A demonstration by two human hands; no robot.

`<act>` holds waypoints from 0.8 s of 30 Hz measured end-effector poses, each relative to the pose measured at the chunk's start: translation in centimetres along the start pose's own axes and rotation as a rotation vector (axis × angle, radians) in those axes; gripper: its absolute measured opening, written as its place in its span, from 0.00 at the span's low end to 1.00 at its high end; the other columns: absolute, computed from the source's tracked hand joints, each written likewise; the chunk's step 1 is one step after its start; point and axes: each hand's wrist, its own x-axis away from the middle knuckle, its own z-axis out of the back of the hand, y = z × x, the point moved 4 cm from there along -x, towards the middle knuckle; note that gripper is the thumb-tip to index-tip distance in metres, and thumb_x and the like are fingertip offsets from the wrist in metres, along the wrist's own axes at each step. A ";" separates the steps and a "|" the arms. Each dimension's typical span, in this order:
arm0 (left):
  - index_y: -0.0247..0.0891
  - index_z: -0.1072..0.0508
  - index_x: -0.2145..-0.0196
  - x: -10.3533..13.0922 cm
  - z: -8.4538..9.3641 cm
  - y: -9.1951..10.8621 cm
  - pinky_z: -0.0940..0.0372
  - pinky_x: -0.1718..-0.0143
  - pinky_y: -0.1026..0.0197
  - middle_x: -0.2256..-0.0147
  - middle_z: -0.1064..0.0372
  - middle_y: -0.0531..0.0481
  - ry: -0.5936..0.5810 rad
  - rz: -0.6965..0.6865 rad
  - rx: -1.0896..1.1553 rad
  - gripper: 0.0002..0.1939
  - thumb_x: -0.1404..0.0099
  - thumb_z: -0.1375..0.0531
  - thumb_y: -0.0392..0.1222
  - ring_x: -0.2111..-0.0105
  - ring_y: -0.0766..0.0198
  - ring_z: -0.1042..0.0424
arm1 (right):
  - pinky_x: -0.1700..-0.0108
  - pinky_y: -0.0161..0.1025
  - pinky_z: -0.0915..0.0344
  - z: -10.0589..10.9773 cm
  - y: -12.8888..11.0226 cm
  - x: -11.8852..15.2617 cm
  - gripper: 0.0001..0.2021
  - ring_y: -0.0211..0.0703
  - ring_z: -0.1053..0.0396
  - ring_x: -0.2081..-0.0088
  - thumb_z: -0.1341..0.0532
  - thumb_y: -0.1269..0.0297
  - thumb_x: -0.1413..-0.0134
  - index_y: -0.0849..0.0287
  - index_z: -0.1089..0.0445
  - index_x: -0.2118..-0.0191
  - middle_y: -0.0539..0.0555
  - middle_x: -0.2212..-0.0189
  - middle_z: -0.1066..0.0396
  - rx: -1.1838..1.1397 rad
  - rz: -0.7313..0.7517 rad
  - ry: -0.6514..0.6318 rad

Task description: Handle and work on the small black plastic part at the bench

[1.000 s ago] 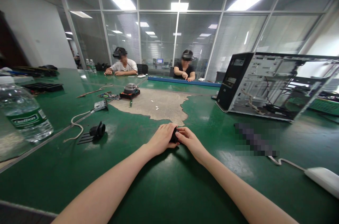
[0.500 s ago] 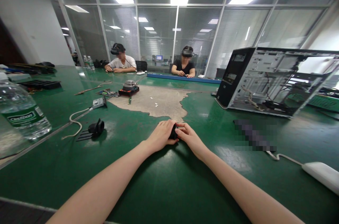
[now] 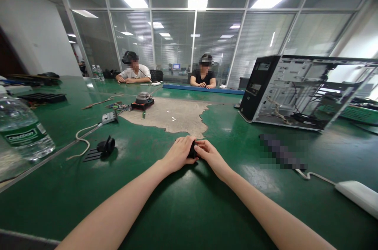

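Observation:
My left hand (image 3: 180, 152) is wrapped around a small black object (image 3: 192, 150) just above the green tabletop, with its back toward me. From the other side, my right hand (image 3: 209, 153) closes its thumb and fingers on the same object's right end. Most of the object is hidden by my fingers, so its exact kind cannot be made out. To the left lies a black plastic part with a round collar and several thin prongs (image 3: 106, 145).
A plastic water bottle (image 3: 25, 134) stands at the left. An open computer case (image 3: 262, 88) stands at the right, near a white power adapter (image 3: 358, 197) with a cord. Ahead, a speaker-like part (image 3: 143, 99) sits by a bare patch (image 3: 183, 116). Two people wearing headsets sit across the table.
My view has tilted slightly, and the scene sits a little lower in the picture. Both hands keep nearly the same hold on the black object. The person in black has lowered their hands.

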 end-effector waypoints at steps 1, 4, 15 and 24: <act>0.39 0.46 0.55 0.0 0.0 0.0 0.43 0.56 0.52 0.59 0.40 0.46 0.000 0.000 -0.004 0.28 0.51 0.38 0.40 0.57 0.55 0.38 | 0.62 0.37 0.39 0.0 0.0 0.0 0.13 0.39 0.35 0.64 0.41 0.56 0.56 0.57 0.37 0.64 0.51 0.66 0.33 0.009 -0.004 0.005; 0.39 0.46 0.55 0.0 -0.1 -0.1 0.43 0.56 0.52 0.59 0.40 0.47 -0.005 -0.002 -0.013 0.27 0.51 0.38 0.39 0.58 0.56 0.38 | 0.61 0.37 0.39 -0.1 -0.6 0.2 0.14 0.38 0.35 0.64 0.37 0.60 0.60 0.56 0.37 0.65 0.50 0.66 0.34 -0.006 -0.003 -0.022; 0.38 0.46 0.56 0.0 0.0 0.1 0.43 0.56 0.54 0.59 0.40 0.46 -0.005 -0.015 -0.024 0.26 0.50 0.38 0.40 0.58 0.56 0.38 | 0.63 0.38 0.39 -0.1 -0.3 0.2 0.14 0.38 0.35 0.66 0.39 0.59 0.58 0.56 0.38 0.63 0.50 0.68 0.34 0.002 -0.004 0.003; 0.38 0.46 0.56 0.0 -0.1 0.0 0.43 0.56 0.53 0.60 0.40 0.47 -0.005 -0.016 -0.029 0.25 0.50 0.39 0.40 0.59 0.56 0.38 | 0.64 0.36 0.40 -0.2 -0.7 0.4 0.12 0.35 0.35 0.68 0.38 0.61 0.58 0.55 0.38 0.65 0.48 0.70 0.34 -0.082 0.003 -0.076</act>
